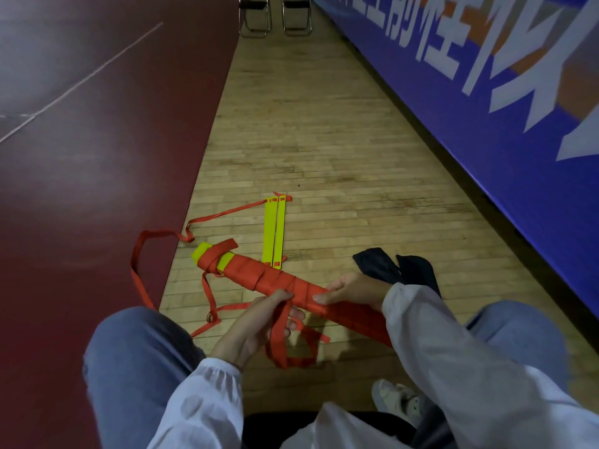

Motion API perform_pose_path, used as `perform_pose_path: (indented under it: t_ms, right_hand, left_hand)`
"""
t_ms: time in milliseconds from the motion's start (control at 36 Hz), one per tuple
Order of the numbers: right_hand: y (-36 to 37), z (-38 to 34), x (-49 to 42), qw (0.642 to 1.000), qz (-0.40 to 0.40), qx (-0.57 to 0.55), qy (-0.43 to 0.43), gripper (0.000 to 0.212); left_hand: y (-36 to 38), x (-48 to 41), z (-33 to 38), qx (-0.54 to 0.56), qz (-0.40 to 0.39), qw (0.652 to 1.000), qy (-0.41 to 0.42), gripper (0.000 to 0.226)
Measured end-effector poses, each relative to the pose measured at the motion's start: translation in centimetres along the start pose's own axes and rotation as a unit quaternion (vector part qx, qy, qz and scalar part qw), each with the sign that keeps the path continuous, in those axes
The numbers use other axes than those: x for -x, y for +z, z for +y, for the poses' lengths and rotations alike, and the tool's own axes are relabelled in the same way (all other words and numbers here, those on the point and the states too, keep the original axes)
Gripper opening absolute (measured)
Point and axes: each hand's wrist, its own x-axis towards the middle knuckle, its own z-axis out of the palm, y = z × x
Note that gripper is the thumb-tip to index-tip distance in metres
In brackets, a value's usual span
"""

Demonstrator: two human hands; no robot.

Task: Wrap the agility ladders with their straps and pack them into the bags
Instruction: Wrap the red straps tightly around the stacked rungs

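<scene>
Your right hand (348, 291) is closed around the near part of the wrapped ladder bundle (259, 273), held above the wooden floor (324, 140), while your left hand (256, 325) pinches the loose red strap (280, 335) just under it. Judge the bundle light and stiff along its length; the webbing is limp and likely to slip, so keep tension and grip mid-bundle. Two unwrapped yellow rungs (275, 231) lie beyond. Your right sleeve hides the bundle's near end, and the dark bag (395, 267) is partly covered.
</scene>
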Motion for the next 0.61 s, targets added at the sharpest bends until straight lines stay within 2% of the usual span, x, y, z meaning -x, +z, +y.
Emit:
perform_pose_path:
  t_ms: [167, 417, 611]
  right_hand:
    - [0.4, -0.4, 0.4, 0.998, 0.018, 0.012, -0.061, 0.018]
    - [0.8, -0.6, 1.2, 0.992, 0.042, 0.038, -0.116, 0.021]
    - [1.4, -0.4, 1.4, 0.982, 0.099, 0.083, -0.14, 0.028]
  left_hand:
    - [0.0, 0.0, 0.1, 0.012, -0.031, 0.999, -0.015, 0.028]
    - [0.1, -0.2, 0.0, 0.007, -0.037, 0.999, -0.032, 0.036]
    - [0.4, -0.3, -0.1, -0.008, -0.018, 0.999, -0.029, 0.042]
